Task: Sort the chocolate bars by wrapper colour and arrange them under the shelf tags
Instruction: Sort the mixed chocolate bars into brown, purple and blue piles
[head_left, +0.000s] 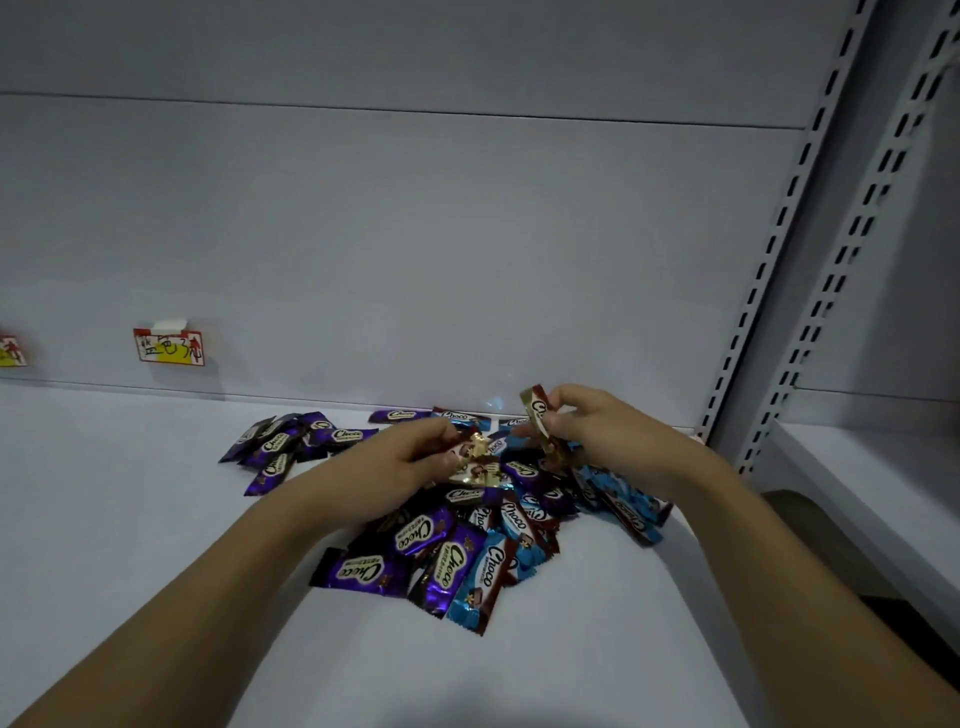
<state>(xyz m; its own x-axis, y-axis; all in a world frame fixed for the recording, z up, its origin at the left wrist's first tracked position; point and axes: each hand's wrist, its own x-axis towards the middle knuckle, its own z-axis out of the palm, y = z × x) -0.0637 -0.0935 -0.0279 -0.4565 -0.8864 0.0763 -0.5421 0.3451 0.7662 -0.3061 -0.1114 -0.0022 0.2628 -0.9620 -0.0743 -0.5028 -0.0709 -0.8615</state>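
We see right hand (587, 431) pinching gold bar (537, 410), left hand (415, 457) seemingly gripping another (475, 460); mixed pile (467, 540) mostly unsorted, tags (169, 347) unserved.

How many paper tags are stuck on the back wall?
2. One shelf tag is on the back wall, left of the chocolate pile; another tag is cut off at the left edge. More may lie beyond view.

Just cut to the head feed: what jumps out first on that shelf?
A jumbled pile of purple and blue Choco bars lies mid-shelf, with a looser purple cluster at its left. Above the pile, the right hand pinches a gold-wrapped bar; the left hand grips another gold bar.
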